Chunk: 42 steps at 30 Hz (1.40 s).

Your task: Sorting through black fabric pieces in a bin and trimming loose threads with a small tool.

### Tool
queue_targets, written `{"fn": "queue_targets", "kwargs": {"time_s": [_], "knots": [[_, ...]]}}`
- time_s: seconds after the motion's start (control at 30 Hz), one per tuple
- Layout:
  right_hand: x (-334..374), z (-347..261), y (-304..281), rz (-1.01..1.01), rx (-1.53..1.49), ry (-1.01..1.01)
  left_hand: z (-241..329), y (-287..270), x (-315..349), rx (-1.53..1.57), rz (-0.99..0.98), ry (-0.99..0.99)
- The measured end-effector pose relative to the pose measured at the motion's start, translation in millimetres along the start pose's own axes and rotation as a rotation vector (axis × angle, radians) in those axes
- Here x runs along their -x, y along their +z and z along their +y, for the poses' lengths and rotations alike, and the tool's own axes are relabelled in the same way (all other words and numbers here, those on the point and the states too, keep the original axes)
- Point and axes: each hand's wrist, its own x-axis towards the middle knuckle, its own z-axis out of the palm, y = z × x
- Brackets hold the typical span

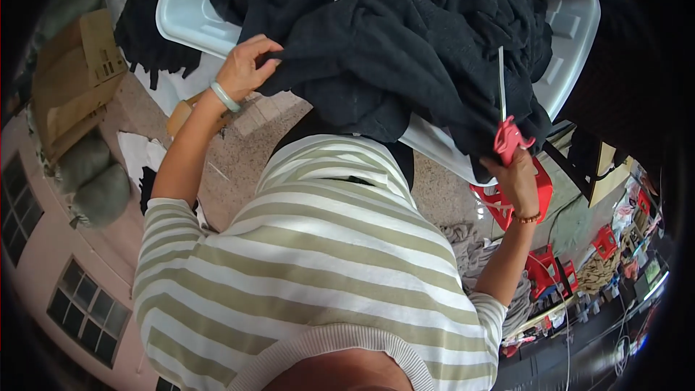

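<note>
A heap of black knit garments (405, 36) fills a pale blue-white plastic bin (575, 36) in front of me, and part of the cloth hangs over its near rim. My left hand (246, 69) is closed in a pinch on the left edge of this black fabric. At the bin's near right corner my right hand (515, 177) grips a pinkish-red tool, which looks like a tagging gun (510, 137). A long, thin white strip rises from it against the black cloth. The lower right end of the fabric lies by my right thumb; whether it is held there I cannot tell.
More dark cloth (148, 18) hangs left of the bin, near a cardboard box (87, 76) and stuffed greenish sacks (101, 192). A red plastic stool (539, 185) stands under my right hand. Grey cloth (463, 242) and more red stools (544, 271) are farther right.
</note>
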Motion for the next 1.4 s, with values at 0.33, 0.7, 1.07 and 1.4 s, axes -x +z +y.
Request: {"fn": "queue_targets", "kwargs": {"time_s": [0.33,0.7,1.07,1.4], "knots": [[8.2,19.7,26.2,-0.095,0.137,0.097,-4.0,-5.2,11.5,0.037,-0.491,-0.063],[-103.6,66.9,52.2,0.267,0.418,0.234,-29.6,52.4,-100.7,-0.358,0.328,-0.179],[-92.2,53.3,0.6,0.53,-0.199,-0.226,-24.3,-150.7,-157.0,-0.413,0.916,0.032],[-146.0,11.7,-119.3,1.014,0.459,-0.135,59.0,-92.9,-215.4,-0.61,1.201,0.549]]}}
